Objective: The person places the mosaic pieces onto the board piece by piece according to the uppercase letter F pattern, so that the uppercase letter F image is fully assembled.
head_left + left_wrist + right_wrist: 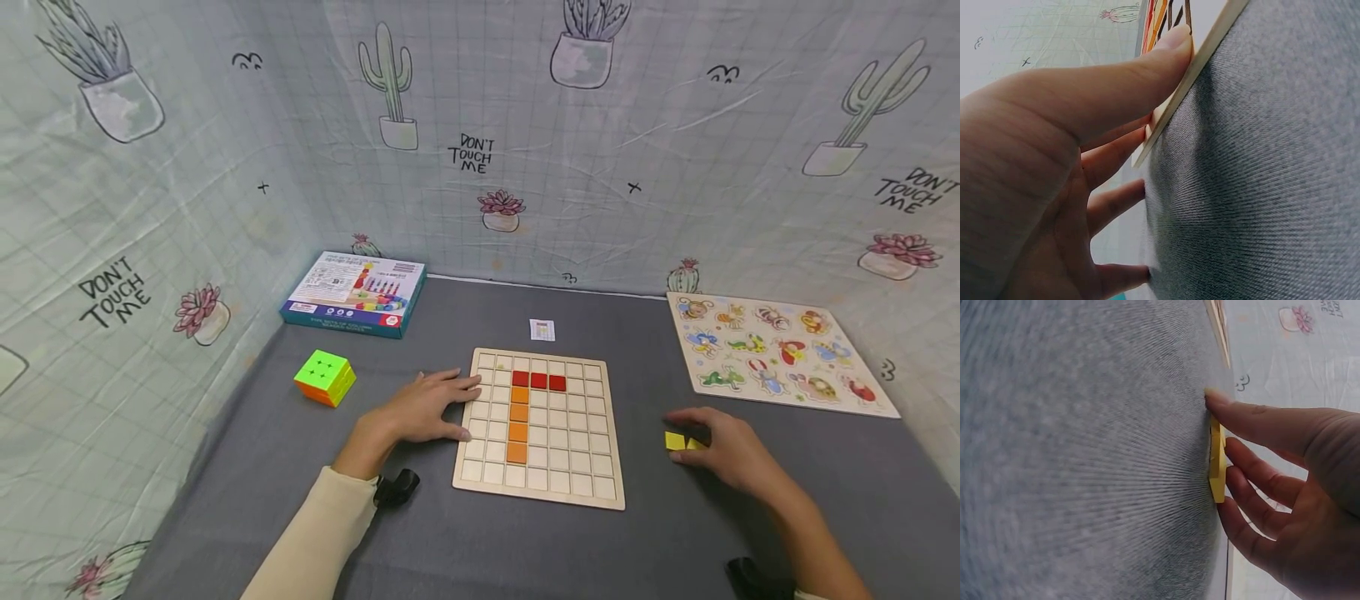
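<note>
A square wooden grid board [558,492] lies on the grey cloth. Set in it are three red tiles [538,381] in a row and a column of several orange tiles [517,432] beneath. My left hand [431,408] rests at the board's left edge with spread fingers; its thumb lies on the rim in the left wrist view. To the right of the board, my right hand [723,450] has its thumb and curled fingers around yellow square tiles [675,441] low at the cloth. In the right wrist view the fingertips touch these yellow tiles [1217,469], partly hiding them.
A small printed card [542,330] lies behind the board. An insect picture board [780,350] is at the back right. On the left are a puzzle cube [326,377] and a flat toy box [356,292]. A patterned curtain [450,100] encloses the back and left.
</note>
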`<state>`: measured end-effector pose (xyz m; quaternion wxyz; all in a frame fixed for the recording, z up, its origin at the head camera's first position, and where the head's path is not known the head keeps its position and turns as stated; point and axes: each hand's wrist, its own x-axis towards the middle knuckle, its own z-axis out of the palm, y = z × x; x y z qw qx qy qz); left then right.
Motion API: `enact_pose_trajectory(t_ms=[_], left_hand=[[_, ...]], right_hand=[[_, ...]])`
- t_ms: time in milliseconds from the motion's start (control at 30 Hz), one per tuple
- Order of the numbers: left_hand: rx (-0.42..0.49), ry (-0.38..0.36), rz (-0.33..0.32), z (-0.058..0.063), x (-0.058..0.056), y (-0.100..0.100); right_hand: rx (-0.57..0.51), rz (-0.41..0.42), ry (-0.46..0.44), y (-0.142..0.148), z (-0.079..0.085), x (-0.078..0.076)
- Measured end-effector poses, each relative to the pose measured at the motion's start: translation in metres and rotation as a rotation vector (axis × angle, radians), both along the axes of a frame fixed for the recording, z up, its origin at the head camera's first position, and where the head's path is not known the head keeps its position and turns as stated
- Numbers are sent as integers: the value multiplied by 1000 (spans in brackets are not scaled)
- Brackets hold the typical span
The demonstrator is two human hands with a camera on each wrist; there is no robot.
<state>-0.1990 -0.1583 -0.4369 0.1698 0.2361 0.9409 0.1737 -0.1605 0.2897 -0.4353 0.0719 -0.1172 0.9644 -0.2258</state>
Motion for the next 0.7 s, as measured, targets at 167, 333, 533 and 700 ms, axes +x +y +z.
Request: enact_pose_trajectory(t_ms=[167, 333, 533, 700], left_hand=[[-2, 5, 0, -1, 0, 0], [-5, 5, -9, 0, 0, 1], [-4, 2, -12, 1, 0, 0], [-7, -1, -14, 2, 0, 0]], right_hand=[[-10, 4, 41, 1, -5, 1], [-13, 12, 41, 1, -5, 0], [-31, -16, 36, -6, 2, -3], [-73, -50, 31, -18, 12, -7]])
